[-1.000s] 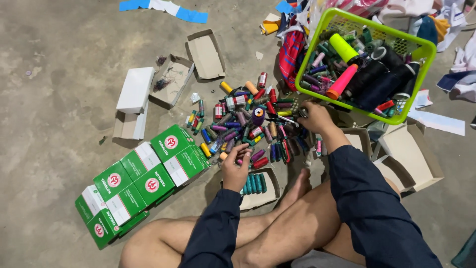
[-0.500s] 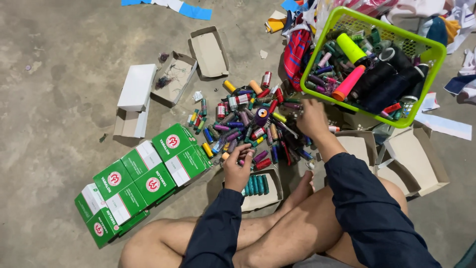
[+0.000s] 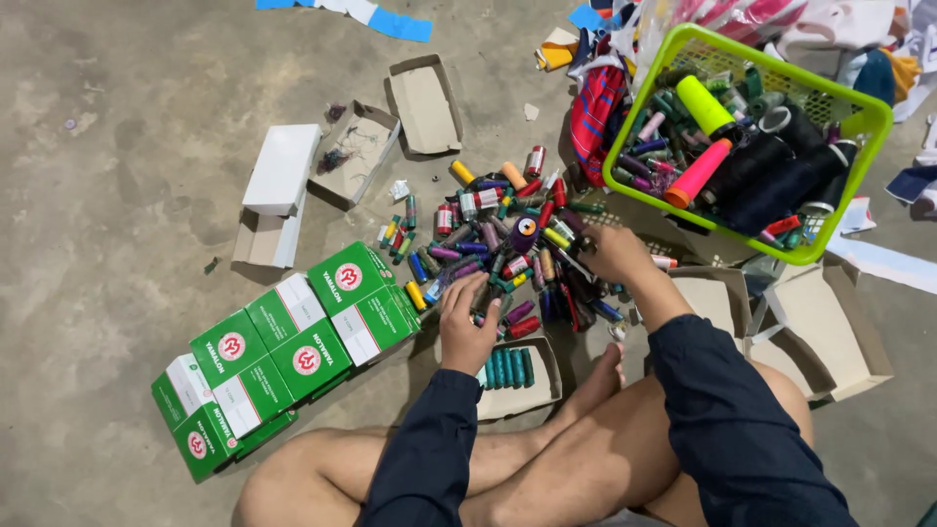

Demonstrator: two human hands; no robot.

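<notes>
Head view, looking down on a person seated cross-legged on a concrete floor (image 3: 117, 195), both arms in dark blue sleeves. At centre frame lies a heap of small thread spools (image 3: 508, 254) in many colours. The left hand (image 3: 467, 317) rests palm-down on the lower left edge of the heap, fingers slightly spread over the spools; whether it grips any one spool cannot be told. The right hand (image 3: 613, 256) sits at the heap's right edge, fingers curled together among the spools, and what they close on is hidden. Just below the left hand, an open cardboard box (image 3: 527, 390) holds a row of teal spools (image 3: 508, 369). At lower left, a cluster of green and white cartons (image 3: 283, 351) lies closed, touching one another. Upper left of centre: a white box (image 3: 283, 168) and two open empty cardboard boxes (image 3: 425, 102). At upper right, a lime-green plastic basket (image 3: 878, 127) contains larger cones of thread, among them a pink cone (image 3: 698, 174), a yellow-green cone (image 3: 705, 105) and several black ones. Further open cardboard boxes (image 3: 830, 337) lie at right, below the basket.
</notes>
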